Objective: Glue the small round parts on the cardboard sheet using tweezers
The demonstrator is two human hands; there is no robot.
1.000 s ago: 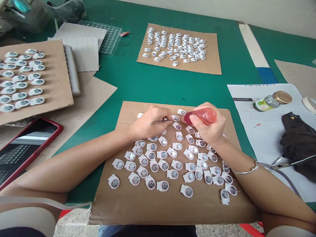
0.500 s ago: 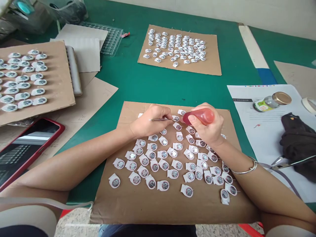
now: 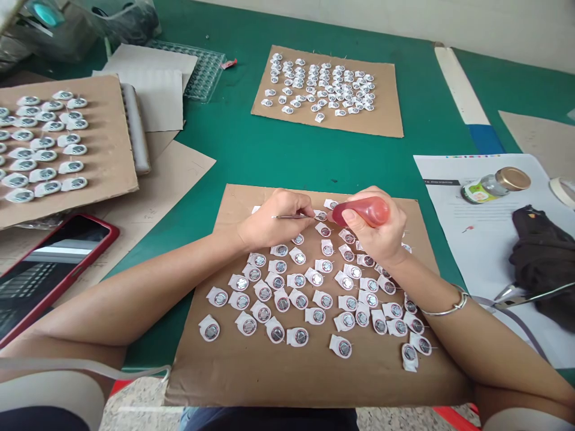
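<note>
My left hand [image 3: 281, 218] is closed around a thin metal rod [image 3: 287, 216], perhaps tweezers; its tip lies beside a small white part with a round metal disc [image 3: 320, 215]. In my right hand [image 3: 381, 230] is a soft red squeeze bottle [image 3: 366, 211], tilted so its narrow end points left toward that same part. Whether the bottle's nozzle touches the part, I cannot tell. Many similar white parts lie in loose rows on the brown cardboard sheet [image 3: 233, 377] beneath both hands, some of them hidden by my right hand and forearm.
Another cardboard sheet with parts [image 3: 386, 120] lies at the back, a third [image 3: 103, 137] at the left. A red-cased phone [image 3: 58, 263] rests below it. At right are printed paper [image 3: 449, 209], a glass jar [image 3: 492, 187], black cloth [image 3: 543, 257] and pliers [image 3: 516, 299].
</note>
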